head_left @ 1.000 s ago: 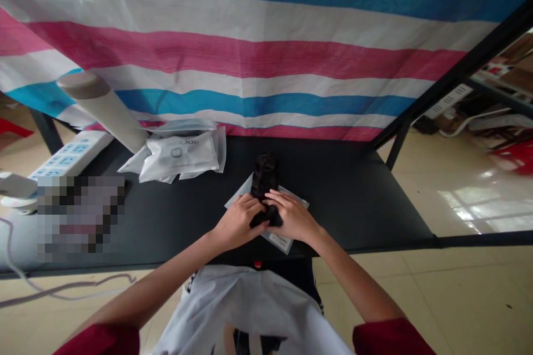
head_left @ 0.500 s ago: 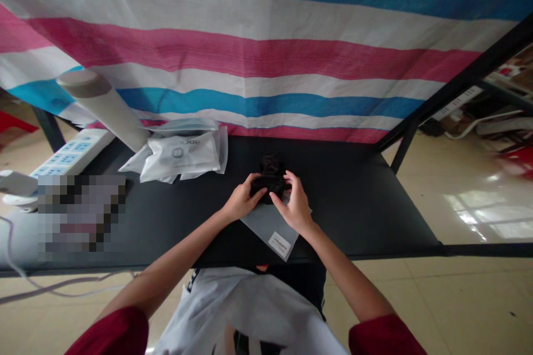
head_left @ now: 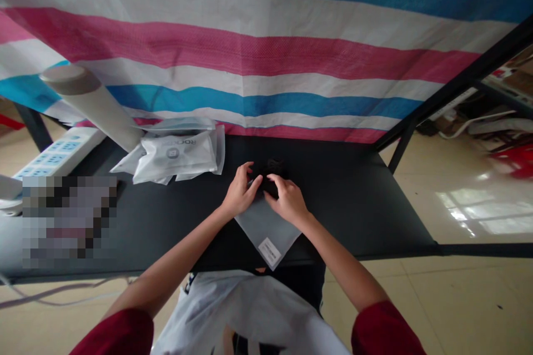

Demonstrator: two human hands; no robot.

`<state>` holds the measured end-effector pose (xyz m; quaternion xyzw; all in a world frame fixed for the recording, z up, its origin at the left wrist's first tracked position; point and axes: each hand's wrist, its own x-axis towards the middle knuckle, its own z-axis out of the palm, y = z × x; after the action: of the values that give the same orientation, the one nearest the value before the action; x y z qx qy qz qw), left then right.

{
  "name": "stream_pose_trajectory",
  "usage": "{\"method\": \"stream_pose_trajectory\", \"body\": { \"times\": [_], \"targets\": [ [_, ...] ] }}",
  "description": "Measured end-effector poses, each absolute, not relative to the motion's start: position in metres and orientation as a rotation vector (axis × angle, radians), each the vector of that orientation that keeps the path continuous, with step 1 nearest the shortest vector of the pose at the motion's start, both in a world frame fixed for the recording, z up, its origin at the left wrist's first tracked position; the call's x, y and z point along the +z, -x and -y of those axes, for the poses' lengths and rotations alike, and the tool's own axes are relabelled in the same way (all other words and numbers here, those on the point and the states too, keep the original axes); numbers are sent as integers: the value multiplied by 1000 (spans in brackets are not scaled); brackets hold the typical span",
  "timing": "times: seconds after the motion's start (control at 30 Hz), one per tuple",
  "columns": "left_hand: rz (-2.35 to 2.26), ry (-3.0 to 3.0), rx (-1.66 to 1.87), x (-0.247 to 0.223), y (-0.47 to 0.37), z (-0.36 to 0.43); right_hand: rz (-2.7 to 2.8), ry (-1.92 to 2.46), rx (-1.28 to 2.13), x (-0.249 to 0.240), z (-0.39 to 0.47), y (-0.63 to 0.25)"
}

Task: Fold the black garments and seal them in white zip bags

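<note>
A black, soft-looking bundle (head_left: 273, 168), perhaps cloth, lies between my hands over the top of a frosted plastic bag (head_left: 266, 222). My left hand (head_left: 242, 188) grips the bundle's left side near the bag's upper edge, thumb and fingers curled around it. From the right, my right hand (head_left: 288, 198) holds the same bundle with bent fingers and thumb. A white printed label (head_left: 270, 252) shows on the bag's lowest corner. Between the hands, the bundle is partly hidden, and its dark colour blends into the table.
Several white plastic packets (head_left: 177, 156) lie at the back left of the black table (head_left: 353, 199). Beside them leans a pale bottle (head_left: 91, 101), with a power strip (head_left: 58, 153) and a blurred-out item (head_left: 73, 219) nearer. A striped sheet (head_left: 250, 55) hangs behind.
Both hands have shifted on the black bundle, and it sits lower in them. The bag's labelled corner has swung left and nearer to me. The view has turned slightly.
</note>
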<state>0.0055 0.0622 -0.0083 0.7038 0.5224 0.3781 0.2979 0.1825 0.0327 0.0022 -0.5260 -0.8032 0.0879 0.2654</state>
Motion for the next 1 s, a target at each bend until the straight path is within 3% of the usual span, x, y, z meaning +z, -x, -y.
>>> {"method": "stream_pose_trajectory", "body": {
  "times": [0.17, 0.3, 0.43, 0.63, 0.77, 1.0],
  "targets": [
    [-1387, -2058, 1006, 9, -1, -36, 1880, 1753, 408, 11, -58, -193],
    [-1188, -2246, 722, 24, -4, -2, 1865, 1969, 328, 3, -70, -204],
    [-965, -2415, 443, 30, -8, 30, 1835, 1886, 314, -6, -77, -225],
    [-927, -2545, 289, 18, 5, 40, 1851, 1719, 986, -8, -97, -258],
    [-1011, -2612, 344, 9, 9, 20, 1786, 1665, 1251, -8, -113, -268],
    [-1205, -2690, 367, -2, -7, -36, 1659, 1619, 1026, -8, -128, -272]
  ]
}}
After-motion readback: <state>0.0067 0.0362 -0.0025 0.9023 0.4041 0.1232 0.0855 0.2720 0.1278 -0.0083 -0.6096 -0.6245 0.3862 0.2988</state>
